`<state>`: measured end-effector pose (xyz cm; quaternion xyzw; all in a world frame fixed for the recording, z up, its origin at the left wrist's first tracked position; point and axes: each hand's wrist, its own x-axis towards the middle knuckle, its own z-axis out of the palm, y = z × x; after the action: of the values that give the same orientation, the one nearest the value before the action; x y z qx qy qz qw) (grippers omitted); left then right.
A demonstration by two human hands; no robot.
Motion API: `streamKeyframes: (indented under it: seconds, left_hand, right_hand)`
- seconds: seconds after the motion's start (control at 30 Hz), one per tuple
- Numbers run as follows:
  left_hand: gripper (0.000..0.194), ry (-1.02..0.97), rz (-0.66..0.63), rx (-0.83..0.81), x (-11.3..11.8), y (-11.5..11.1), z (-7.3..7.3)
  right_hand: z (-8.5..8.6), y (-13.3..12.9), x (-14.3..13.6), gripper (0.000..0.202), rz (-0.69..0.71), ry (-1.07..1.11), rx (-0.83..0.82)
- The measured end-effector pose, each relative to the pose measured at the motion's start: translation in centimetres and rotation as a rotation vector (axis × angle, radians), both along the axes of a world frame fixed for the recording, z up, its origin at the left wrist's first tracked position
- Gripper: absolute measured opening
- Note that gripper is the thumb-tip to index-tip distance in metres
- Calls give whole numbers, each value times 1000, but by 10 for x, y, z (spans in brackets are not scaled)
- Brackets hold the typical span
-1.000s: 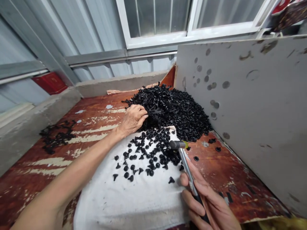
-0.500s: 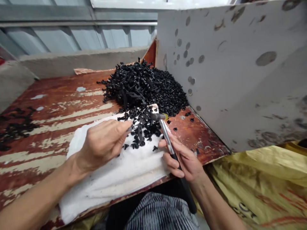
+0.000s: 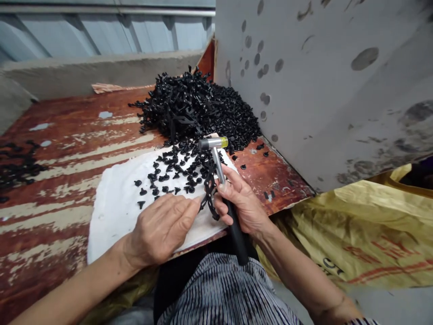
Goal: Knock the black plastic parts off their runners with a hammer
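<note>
The left hand (image 3: pixel 162 228) is closing narrowly, seemingly pinching the edge of a black strip (image 3: pixel 209 198); the right hand (image 3: pixel 241 201) is holding a hammer (image 3: pixel 217 164), its fingers beside the strip. The person seems to be handling the strip between both hands; moving it calls for clearing the handle. The strip is lying roughly lengthwise toward the body, over a white cloth (image 3: pixel 118 216). The hammer's handle is pointing bodyward, its yellow face rightward. Small black pieces (image 3: pixel 165 189) are scattering the cloth; a heap (image 3: pixel 186 104) is sitting beyond on the surface (image 3: pixel 67 131).

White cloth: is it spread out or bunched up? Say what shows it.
Spread out: the white cloth lies nearly flat on the table, small black pieces scattered over it.
</note>
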<state>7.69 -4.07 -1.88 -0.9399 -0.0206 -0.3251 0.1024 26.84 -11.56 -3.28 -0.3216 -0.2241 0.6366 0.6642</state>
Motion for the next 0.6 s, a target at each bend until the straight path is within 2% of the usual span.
streamKeyframes:
  seconds: [0.07,0.13,0.3,0.4,0.47,0.6]
  left_hand:
    - [40,-49,17,-113,-1,-10,-4]
    - [39,-73,42,-336,-1,-19,-2]
    - [29,1,199,-1219,3,-32,17]
    - [20,-5,221,-1589,9,-30,22]
    - [21,-52,253,-1706,13,-28,20]
    - [23,-128,299,-1772,11,-28,15]
  right_hand:
    - [1,2,-2,54,-6,-19,18]
    - [2,4,-4,55,-19,-52,41]
    - [7,3,-16,60,-60,-200,17]
    - [8,-1,-24,60,-45,-273,-2]
    - [6,-3,-29,59,-42,-308,5]
    - [2,-4,-36,56,-46,-386,11]
